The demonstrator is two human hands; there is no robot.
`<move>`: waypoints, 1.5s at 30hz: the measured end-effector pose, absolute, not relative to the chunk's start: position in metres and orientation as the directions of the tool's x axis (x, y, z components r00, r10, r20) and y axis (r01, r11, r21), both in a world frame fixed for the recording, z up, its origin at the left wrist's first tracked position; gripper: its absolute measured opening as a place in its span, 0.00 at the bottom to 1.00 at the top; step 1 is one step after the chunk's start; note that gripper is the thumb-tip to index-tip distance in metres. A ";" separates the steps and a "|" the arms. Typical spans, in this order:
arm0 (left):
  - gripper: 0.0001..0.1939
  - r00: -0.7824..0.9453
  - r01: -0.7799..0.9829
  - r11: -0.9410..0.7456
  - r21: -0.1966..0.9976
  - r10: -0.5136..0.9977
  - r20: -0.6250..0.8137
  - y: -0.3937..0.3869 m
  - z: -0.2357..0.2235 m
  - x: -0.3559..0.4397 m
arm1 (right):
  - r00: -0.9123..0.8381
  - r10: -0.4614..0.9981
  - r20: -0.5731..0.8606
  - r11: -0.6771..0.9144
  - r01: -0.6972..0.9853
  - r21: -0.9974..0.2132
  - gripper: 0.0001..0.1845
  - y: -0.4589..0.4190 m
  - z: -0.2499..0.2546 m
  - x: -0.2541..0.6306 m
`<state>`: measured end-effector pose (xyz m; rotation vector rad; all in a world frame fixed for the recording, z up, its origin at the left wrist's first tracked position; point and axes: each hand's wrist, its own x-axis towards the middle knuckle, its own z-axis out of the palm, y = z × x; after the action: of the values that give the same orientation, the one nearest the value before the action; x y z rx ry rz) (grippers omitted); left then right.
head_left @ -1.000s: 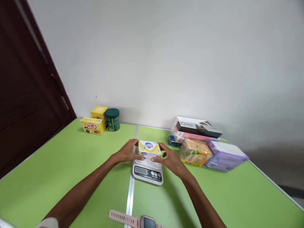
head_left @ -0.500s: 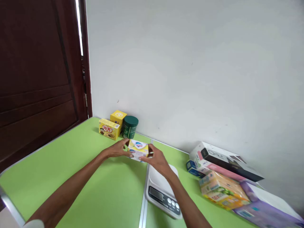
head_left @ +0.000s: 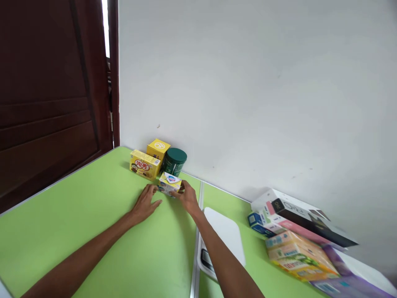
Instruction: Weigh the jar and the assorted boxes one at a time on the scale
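Where the green tabletop (head_left: 93, 215) nears the wall, a yellow snack box (head_left: 144, 165) stands before a taller yellow carton (head_left: 158, 151). The left hand (head_left: 145, 205), empty, fingers parted, lies near the left side of the white-and-yellow soap box (head_left: 170, 183). That box sits just in front of the green-lidded canister (head_left: 175, 161). The right hand (head_left: 187, 198) grips its right end, thumb and fingers slightly apart around it. Farther right is the white digital scale (head_left: 225, 234), partly covered by the right forearm.

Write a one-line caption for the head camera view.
Right hand gripping a small box by the green jar, left hand open alongside.
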<state>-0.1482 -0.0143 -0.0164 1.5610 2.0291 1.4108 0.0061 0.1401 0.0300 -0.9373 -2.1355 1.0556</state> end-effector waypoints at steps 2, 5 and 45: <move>0.13 -0.339 0.675 -0.055 0.736 0.863 0.374 -0.006 -0.017 -0.140 | -0.582 0.791 0.190 0.450 0.342 -0.825 0.23 0.145 0.027 -0.001; 0.13 -0.323 0.709 -0.046 0.704 0.865 0.383 0.014 -0.017 -0.136 | -0.576 0.793 0.195 0.459 0.355 -0.814 0.24 0.151 0.023 -0.012; 0.33 0.107 0.458 -0.239 0.856 0.971 0.214 0.163 0.037 0.211 | 0.247 0.877 0.413 0.308 0.371 -0.876 0.36 0.132 -0.046 0.346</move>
<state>0.2107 0.1632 0.0375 1.7755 1.3963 1.0714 0.3459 0.1321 -0.0463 -1.2788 -1.3432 0.5189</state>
